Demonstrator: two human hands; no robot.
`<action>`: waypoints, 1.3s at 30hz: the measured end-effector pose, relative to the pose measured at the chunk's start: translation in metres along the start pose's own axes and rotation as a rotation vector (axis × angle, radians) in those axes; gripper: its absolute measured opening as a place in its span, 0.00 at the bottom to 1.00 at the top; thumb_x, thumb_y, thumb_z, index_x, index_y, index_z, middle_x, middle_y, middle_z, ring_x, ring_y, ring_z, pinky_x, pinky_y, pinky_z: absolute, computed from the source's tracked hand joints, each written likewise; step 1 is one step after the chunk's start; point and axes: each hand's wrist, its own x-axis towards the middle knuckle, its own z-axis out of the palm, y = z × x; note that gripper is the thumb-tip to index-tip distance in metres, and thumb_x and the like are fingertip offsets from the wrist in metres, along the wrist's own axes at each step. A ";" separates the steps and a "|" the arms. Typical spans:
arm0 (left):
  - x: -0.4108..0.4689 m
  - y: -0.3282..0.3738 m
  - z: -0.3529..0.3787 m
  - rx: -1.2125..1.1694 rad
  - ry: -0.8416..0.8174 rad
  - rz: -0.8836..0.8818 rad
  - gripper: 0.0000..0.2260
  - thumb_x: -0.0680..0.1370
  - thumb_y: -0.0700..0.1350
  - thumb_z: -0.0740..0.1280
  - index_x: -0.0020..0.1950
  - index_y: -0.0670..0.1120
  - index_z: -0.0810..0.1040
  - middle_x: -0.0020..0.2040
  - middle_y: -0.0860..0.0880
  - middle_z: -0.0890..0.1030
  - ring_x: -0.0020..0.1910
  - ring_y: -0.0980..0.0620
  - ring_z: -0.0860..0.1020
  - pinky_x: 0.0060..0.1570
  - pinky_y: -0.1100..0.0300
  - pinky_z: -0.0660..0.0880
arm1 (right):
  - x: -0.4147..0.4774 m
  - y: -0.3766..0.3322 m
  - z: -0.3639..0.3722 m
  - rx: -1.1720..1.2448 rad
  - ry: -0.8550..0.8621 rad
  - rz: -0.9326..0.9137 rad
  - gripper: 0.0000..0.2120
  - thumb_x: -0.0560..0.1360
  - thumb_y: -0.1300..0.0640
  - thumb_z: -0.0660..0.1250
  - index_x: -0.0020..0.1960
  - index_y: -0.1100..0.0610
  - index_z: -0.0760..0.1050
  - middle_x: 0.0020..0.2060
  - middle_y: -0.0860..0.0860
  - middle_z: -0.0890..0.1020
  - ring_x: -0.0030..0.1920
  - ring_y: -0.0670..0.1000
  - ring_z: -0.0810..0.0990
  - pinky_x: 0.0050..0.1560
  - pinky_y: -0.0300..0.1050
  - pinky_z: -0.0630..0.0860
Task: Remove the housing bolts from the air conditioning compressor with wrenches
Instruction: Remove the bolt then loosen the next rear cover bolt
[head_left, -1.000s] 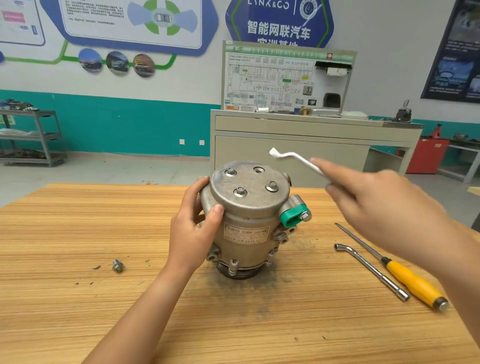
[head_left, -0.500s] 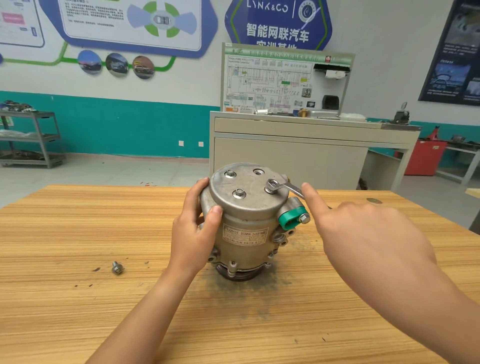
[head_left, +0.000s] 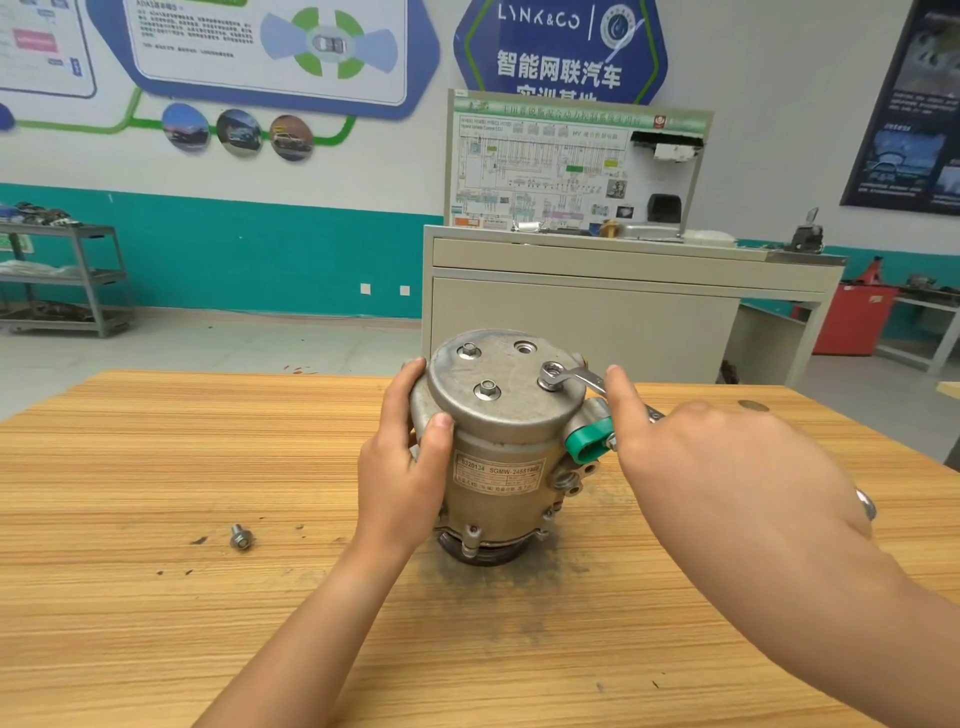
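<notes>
wooden table (head_left: 156, 649), loose bolt (head_left: 240, 537) left of compressor (head_left: 498, 457), cabinet (head_left: 597, 312) behind

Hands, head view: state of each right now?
Left hand: grips the compressor by its side.
Right hand: holds the box-end wrench, its ring on a housing bolt.

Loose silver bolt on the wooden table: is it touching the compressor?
No, the loose silver bolt lies apart, left of the grey metal compressor.

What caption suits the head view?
Left hand steadies the compressor while the right hand holds a wrench on a top bolt.
</notes>
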 end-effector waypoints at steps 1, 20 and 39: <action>0.000 -0.001 0.001 0.007 0.003 0.005 0.29 0.70 0.60 0.54 0.69 0.53 0.66 0.48 0.80 0.72 0.49 0.78 0.71 0.43 0.81 0.66 | 0.000 0.000 -0.003 -0.003 -0.001 -0.017 0.35 0.74 0.67 0.53 0.74 0.61 0.36 0.29 0.52 0.59 0.25 0.49 0.57 0.22 0.42 0.52; -0.004 -0.002 0.004 -0.007 0.057 0.006 0.29 0.71 0.58 0.53 0.69 0.50 0.65 0.47 0.84 0.69 0.48 0.81 0.69 0.41 0.83 0.64 | 0.003 0.007 0.003 0.043 -0.029 0.000 0.37 0.73 0.68 0.52 0.73 0.57 0.32 0.30 0.51 0.59 0.25 0.49 0.58 0.23 0.42 0.54; -0.007 0.004 0.011 0.129 0.043 0.056 0.32 0.71 0.60 0.54 0.71 0.47 0.67 0.50 0.70 0.70 0.47 0.77 0.72 0.41 0.77 0.68 | 0.001 0.005 -0.002 -0.034 0.055 -0.095 0.35 0.72 0.71 0.52 0.73 0.65 0.36 0.29 0.53 0.59 0.25 0.47 0.58 0.21 0.41 0.52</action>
